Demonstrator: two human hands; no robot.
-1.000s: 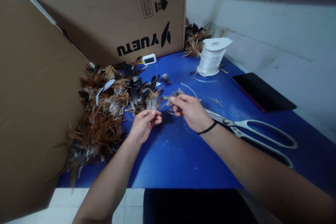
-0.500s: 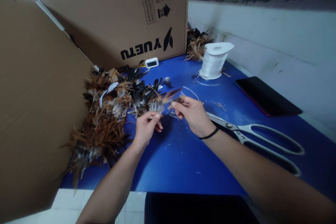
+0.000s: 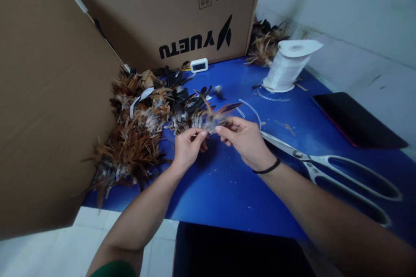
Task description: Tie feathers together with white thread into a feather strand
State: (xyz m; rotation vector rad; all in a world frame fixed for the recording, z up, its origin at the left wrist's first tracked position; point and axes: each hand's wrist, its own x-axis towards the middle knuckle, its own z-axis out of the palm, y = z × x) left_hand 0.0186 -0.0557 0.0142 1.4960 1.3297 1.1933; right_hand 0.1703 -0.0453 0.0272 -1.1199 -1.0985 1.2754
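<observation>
Above the blue table (image 3: 221, 201), a small feather tuft (image 3: 214, 117) lies between two closed grips, left hand (image 3: 190, 147) and right hand (image 3: 247, 142), each pinching thumb to finger at its lower edge. Presumably light, soft and easily bent, it is best taken by the quills.

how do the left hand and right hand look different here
The right hand has a black band at its wrist, while the left hand shows a bare wrist. A bit of green sleeve shows on the left hand's arm; none is in view on the right hand's arm. The right hand is nearer the scissors than the left hand. Both pinch at feathers.
</observation>
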